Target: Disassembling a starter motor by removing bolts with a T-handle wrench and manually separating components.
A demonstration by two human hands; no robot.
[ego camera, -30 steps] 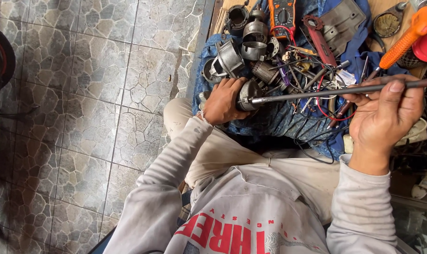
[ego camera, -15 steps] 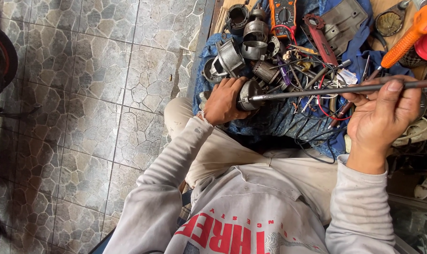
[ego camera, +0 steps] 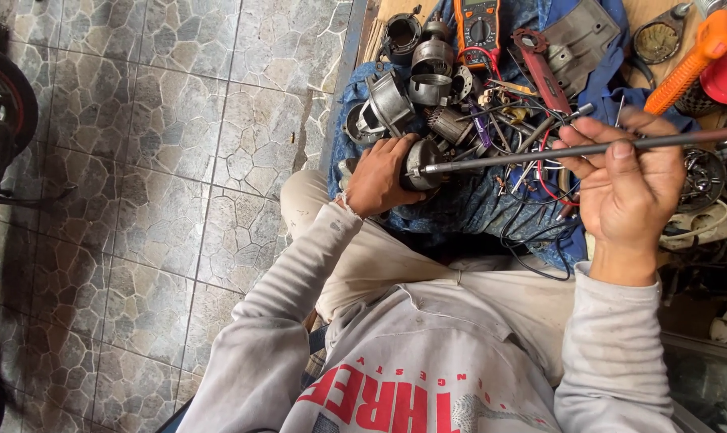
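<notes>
the left hand (ego camera: 383, 175) is wrapped around a round metal motor part (ego camera: 422, 163), with its fingers curled tight on it. the part sits low over a blue cloth (ego camera: 460, 204) in front of the person's knees. a long thin metal rod (ego camera: 556, 152) goes into the middle of the part and runs out to the right. the right hand (ego camera: 628, 188) holds the rod, fingers pinching it, with the thumb pressed on top. on the cloth, just past the hands, lie more round metal parts (ego camera: 416, 76) and a mess of wires (ego camera: 532, 136). an orange meter (ego camera: 476, 22) and a red tool (ego camera: 540, 68) lie further back. an orange handle (ego camera: 688, 64) is off to the right. the floor (ego camera: 179, 160) on the left is grey stone tiles.
</notes>
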